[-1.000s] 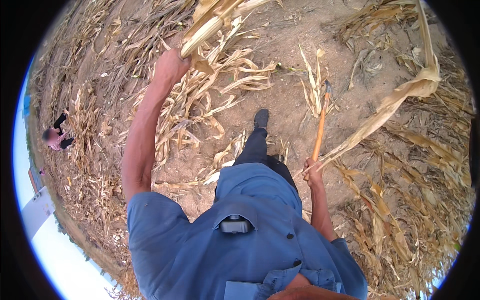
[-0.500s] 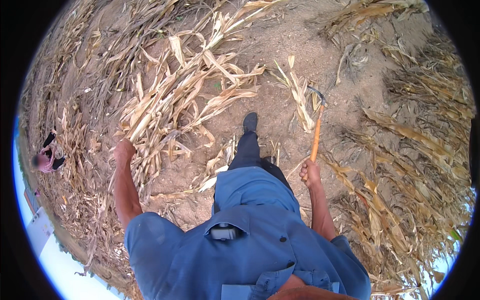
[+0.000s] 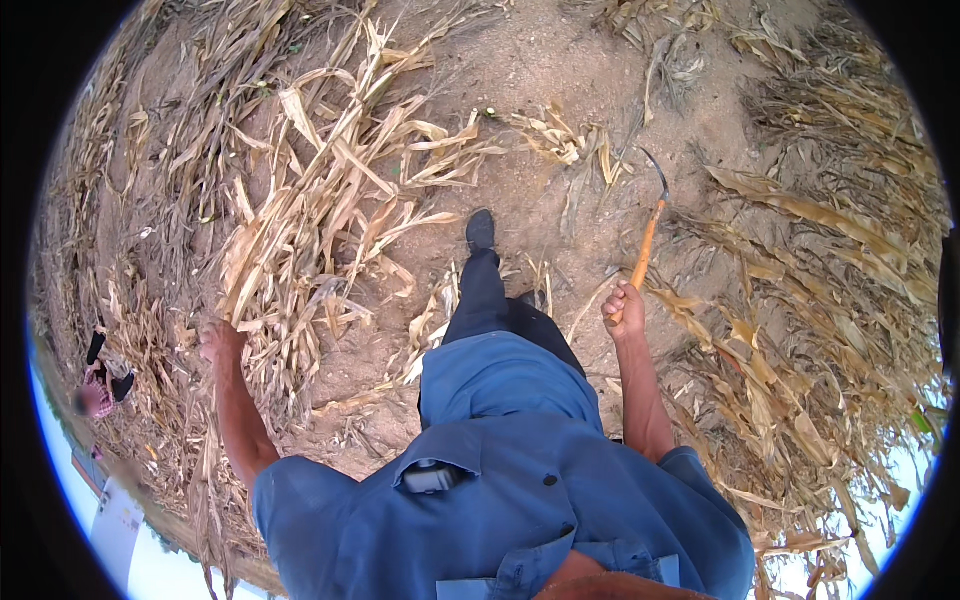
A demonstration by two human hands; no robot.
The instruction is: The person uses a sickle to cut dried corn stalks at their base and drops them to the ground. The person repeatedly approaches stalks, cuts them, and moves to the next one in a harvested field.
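My left hand (image 3: 222,341) is closed around the near ends of a bundle of dry corn stalks (image 3: 305,215), whose pale leaves fan out away from me across the soil. In my right hand (image 3: 625,308) is a sickle (image 3: 648,240) with an orange-brown wooden handle, gripped near its lower end. Its thin dark curved blade points away and bends left at the tip. A small clump of dry corn leaves (image 3: 560,137) lies on the ground to the left of the blade, apart from it.
Dry corn stalks (image 3: 800,300) spread thickly along the right side. More stalks (image 3: 225,90) cover the ground at the far left. Cut stubble stands near my dark shoe (image 3: 481,230). Another person (image 3: 100,385) is at the far left edge, well away from me.
The small clump was in front of the sickle blade; it now lies farther off and to the left. The blade has swung rightward, clear of it. My left hand keeps hold of the bundle.
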